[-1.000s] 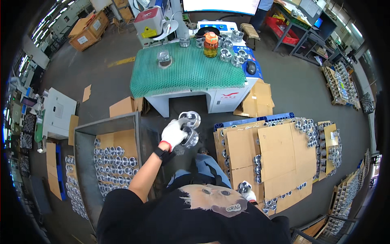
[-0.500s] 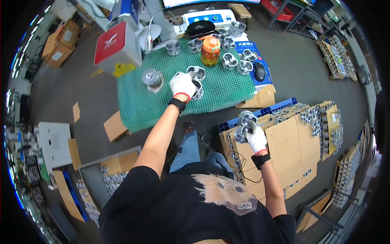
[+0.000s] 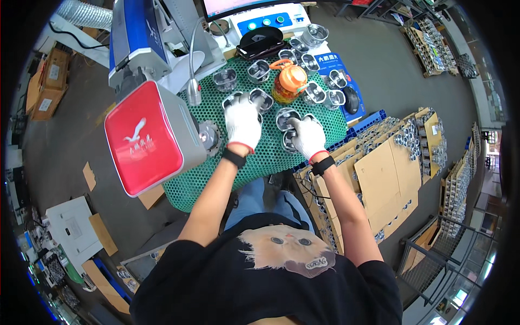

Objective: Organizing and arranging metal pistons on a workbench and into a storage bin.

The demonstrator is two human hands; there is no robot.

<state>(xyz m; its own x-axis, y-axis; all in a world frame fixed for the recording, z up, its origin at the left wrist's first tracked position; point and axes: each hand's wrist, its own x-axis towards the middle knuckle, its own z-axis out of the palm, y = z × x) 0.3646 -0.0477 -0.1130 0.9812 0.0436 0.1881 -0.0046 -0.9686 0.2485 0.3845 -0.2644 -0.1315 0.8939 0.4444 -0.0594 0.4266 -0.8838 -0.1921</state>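
Note:
Both my hands wear white gloves over a green perforated mat point(image 3: 211, 181). My left hand point(image 3: 242, 124) hovers at a group of metal pistons; its fingers are blurred and hide part of them. One piston point(image 3: 262, 101) shows by its fingertips, another just to its left. My right hand point(image 3: 310, 137) is closed around shiny pistons at the mat's right part. One piston point(image 3: 287, 118) shows beyond its fingers, and a second point(image 3: 287, 142) lies against its left side. A single piston point(image 3: 208, 134) stands beside the red-topped machine head point(image 3: 145, 138), which partly covers it.
An orange-lidded jar point(image 3: 290, 81) stands among several pistons at the back. Behind are an open black case point(image 3: 261, 43) and a control panel point(image 3: 268, 23). A black mouse point(image 3: 351, 101) rests at right. Cardboard-layered stacks of pistons point(image 3: 382, 173) stand right of the table.
My right hand has brought pistons from the cardboard stack up and left onto the mat. My left hand stays near its pistons. The view has shifted, so the red-topped machine head appears larger and lower.

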